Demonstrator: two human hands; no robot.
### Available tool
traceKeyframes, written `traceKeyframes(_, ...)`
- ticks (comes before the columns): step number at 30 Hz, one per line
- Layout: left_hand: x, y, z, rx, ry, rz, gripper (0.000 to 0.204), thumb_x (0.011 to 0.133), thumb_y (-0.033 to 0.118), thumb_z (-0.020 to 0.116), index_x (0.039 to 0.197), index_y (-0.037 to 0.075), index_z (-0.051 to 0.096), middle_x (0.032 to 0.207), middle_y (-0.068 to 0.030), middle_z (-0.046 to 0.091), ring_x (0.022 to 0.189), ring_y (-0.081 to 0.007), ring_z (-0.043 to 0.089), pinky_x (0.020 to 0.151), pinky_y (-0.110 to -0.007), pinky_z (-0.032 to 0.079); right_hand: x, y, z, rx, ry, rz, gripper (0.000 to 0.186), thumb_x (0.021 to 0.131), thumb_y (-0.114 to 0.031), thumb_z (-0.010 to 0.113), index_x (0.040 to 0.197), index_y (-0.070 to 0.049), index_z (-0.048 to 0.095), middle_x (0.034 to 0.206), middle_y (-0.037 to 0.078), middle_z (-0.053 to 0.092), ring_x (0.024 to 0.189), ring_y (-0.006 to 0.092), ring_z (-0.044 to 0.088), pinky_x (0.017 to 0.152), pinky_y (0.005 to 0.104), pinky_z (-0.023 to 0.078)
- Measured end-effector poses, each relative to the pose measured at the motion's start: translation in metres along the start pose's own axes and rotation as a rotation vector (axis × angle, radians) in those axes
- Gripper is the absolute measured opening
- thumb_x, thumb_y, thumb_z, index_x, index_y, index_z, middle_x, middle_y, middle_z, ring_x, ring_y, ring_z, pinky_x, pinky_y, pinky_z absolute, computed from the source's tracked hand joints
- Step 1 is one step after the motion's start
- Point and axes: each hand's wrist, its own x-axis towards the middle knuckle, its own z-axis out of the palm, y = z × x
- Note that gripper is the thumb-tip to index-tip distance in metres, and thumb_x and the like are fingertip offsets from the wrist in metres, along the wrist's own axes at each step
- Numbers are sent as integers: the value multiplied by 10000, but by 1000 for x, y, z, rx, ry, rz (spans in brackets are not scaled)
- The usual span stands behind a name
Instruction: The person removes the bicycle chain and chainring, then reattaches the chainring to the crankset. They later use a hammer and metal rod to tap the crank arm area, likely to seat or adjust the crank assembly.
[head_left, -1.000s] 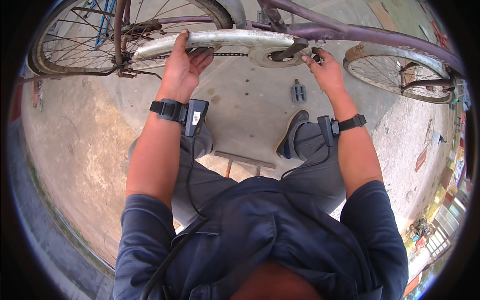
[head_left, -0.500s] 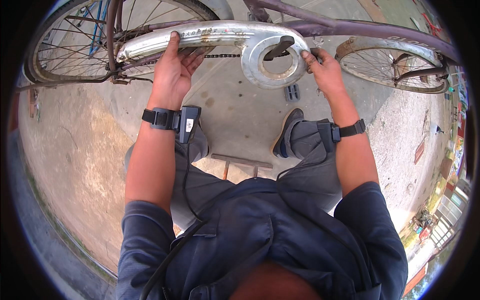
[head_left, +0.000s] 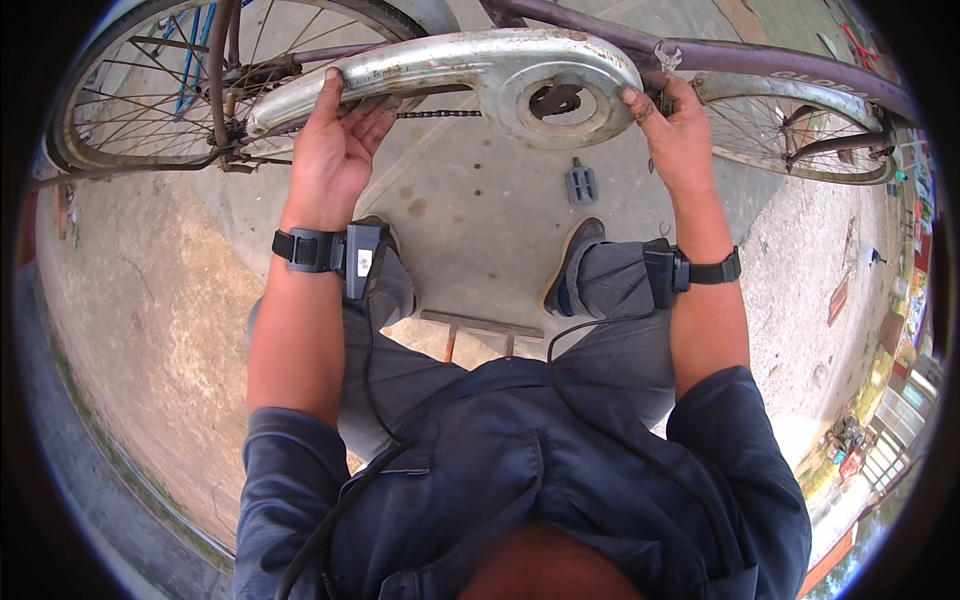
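A long silver chain guard [head_left: 430, 62] with a round, open end lies along the near side of a purple bicycle [head_left: 690, 55]. My left hand [head_left: 335, 140] grips its narrower part, thumb on the outer face and fingers curled under the lower edge. At the rim of the round end, my right hand [head_left: 668, 125] pinches the guard. An open-ended wrench [head_left: 668, 56] sticks up from behind the right fingers, its handle mostly hidden by the hand. Through the guard's hole shows a dark crank part [head_left: 555, 99]. Below the guard's edge, the chain [head_left: 440, 114] runs toward the rear wheel [head_left: 150, 100].
A loose pedal [head_left: 580, 183] lies on the concrete floor [head_left: 470, 230] below the round end. The front wheel [head_left: 800, 130] stands at the right. A low wooden piece [head_left: 482, 324] sits between my legs. Cables run from both wrist straps.
The guard's round end has moved up and to the right, so the crank arm no longer pokes out through its hole. Both hands shifted with it, and the wrench head has come into sight.
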Motion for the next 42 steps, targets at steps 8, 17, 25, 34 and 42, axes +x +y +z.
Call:
traceKeyframes(8, 2, 7, 1, 54, 32, -47, 522, 1022, 440, 609, 1335, 29, 536, 1230, -258, 641, 1116, -386, 679, 949, -428, 578, 19, -20, -2, -31, 0, -46, 516, 813, -396, 853, 1090, 19, 720, 972, 76, 649, 833, 163, 610, 777, 311, 514)
traceKeyframes(17, -4, 17, -3, -40, -27, -92, 539, 1019, 482, 591, 1334, 48, 542, 1195, -218, 680, 1065, -343, 705, 836, -362, 581, 46, -40, -21, 63, -193, -62, 544, 798, -392, 880, 1132, 0, 702, 1045, 48, 698, 827, 115, 635, 762, 277, 527)
traceKeyframes(25, -20, 22, -17, -141, -451, 8, 577, 1034, 523, 530, 1415, 90, 513, 1284, -164, 658, 1084, -283, 665, 814, -330, 569, 52, -97, -73, 330, -284, -55, 353, 778, -162, 893, 1018, -20, 677, 838, -15, 643, 725, 51, 563, 627, 210, 442)
traceKeyframes(34, -28, 5, -8, -28, -561, 16, 631, 1003, 519, 596, 1431, 65, 503, 1336, -120, 619, 1108, -233, 621, 859, -301, 522, -7, -157, -239, 0, -285, -414, 596, 802, -303, 891, 1258, -10, 641, 1183, 67, 674, 995, 131, 628, 752, 232, 486)
traceKeyframes(42, -14, -3, -2, 13, -442, -5, 550, 1047, 483, 538, 1376, 42, 559, 1288, -132, 665, 1124, -237, 664, 912, -330, 530, -95, -165, -397, -58, 106, -84, 926, 743, -396, 917, 1452, 28, 498, 1334, 111, 633, 1190, 200, 605, 974, 314, 487)
